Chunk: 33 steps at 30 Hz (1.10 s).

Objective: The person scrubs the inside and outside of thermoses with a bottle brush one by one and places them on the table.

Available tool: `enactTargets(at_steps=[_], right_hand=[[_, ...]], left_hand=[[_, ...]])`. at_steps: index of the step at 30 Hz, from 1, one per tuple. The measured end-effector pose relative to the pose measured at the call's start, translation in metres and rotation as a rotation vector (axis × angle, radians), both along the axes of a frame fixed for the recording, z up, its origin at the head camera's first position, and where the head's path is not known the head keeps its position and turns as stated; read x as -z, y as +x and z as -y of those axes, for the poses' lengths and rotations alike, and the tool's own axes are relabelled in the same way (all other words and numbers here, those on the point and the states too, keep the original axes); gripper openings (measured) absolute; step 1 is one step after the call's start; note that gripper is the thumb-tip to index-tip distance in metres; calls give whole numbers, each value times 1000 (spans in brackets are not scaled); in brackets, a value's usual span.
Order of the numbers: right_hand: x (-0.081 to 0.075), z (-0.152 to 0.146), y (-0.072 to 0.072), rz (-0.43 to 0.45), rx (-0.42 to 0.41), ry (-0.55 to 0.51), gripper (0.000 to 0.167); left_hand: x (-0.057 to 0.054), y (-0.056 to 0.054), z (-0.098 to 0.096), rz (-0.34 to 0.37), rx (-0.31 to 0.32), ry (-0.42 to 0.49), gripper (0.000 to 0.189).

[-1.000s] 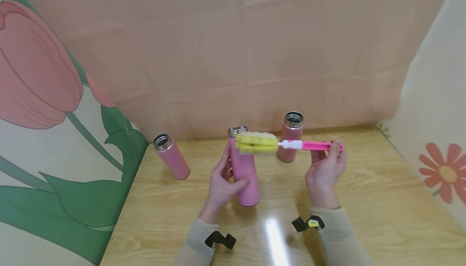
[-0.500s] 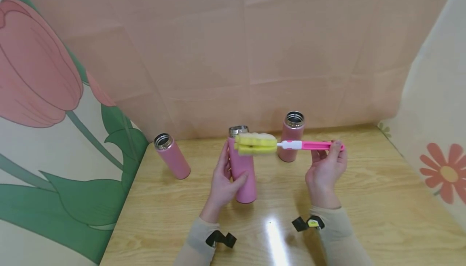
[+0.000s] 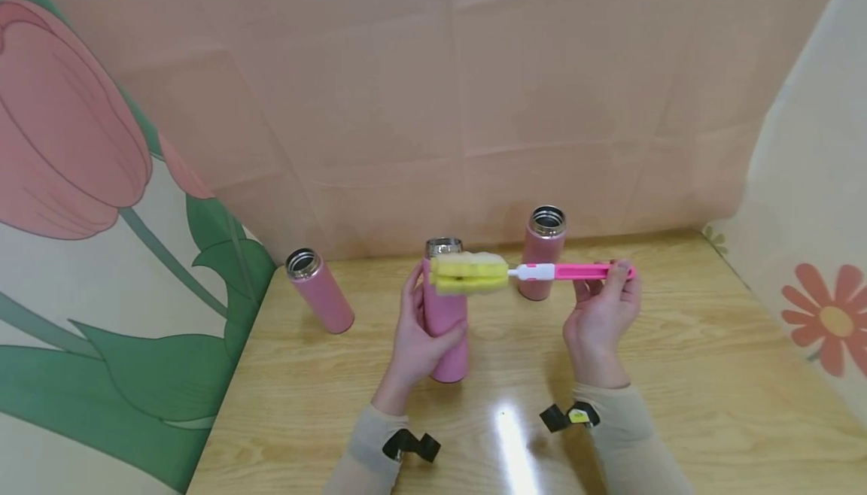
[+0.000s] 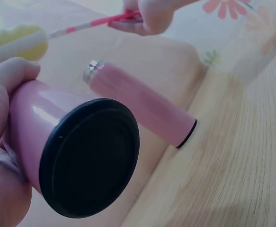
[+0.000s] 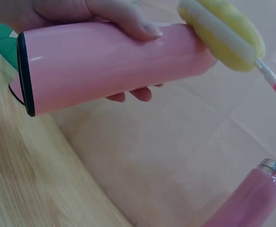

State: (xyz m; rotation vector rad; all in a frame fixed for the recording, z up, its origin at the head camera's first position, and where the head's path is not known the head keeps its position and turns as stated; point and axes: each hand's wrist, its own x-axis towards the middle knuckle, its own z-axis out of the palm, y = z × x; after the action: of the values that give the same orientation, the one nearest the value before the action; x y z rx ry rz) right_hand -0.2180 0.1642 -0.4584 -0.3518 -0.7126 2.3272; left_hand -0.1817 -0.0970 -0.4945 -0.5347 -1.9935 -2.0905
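Observation:
My left hand [image 3: 415, 344] grips a pink metal bottle [image 3: 445, 313], its thumb across the front and fingers behind. The bottle is lidless, with a silver neck, and is held off the table; its black base [image 4: 90, 158] faces the left wrist camera. In my right hand [image 3: 601, 322] a bottle brush [image 3: 535, 272] is pinched near the end of its pink handle. The brush lies level, its yellow-and-white sponge head [image 5: 223, 33] across the held bottle's upper part, just below the neck. Whether sponge and bottle touch, I cannot tell.
Two more open pink bottles stand on the wooden table [image 3: 677, 344]: one bottle [image 3: 321, 296] at the left, another bottle [image 3: 542, 254] behind the brush at the right. A plain pinkish cloth [image 3: 379, 104] hangs behind. Flower-patterned walls [image 3: 806, 201] flank the table.
The held bottle's lower end has swung slightly left, so it is more upright. The brush and right hand have shifted a little left. Both grips stay the same.

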Motion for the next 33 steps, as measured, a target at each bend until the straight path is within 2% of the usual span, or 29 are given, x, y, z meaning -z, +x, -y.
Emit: enactTargets(at_steps=[8,15,20,24,29,33], right_hand=[[-1,-2,2,14,6,36,29],[-2,-3,0,-10,-3,27,30],[-1,-4,-3,-33,-20,-18,27],[1,-7,-4,9,-76,-51,27],[3,-9,-6,49,-138,-38,27],[4,-12,-7,53,-191,-47,20]], left_hand=[[-2,-1,1,41,-10,-50,110],[-4,-2,3,64,-15,-36,106],[-6,-1,5,98,61,36,100],[-7,0,7,118,131,115,91],[-8,2,10,131,188,216,82],[-9,2,11,119,219,269,79]])
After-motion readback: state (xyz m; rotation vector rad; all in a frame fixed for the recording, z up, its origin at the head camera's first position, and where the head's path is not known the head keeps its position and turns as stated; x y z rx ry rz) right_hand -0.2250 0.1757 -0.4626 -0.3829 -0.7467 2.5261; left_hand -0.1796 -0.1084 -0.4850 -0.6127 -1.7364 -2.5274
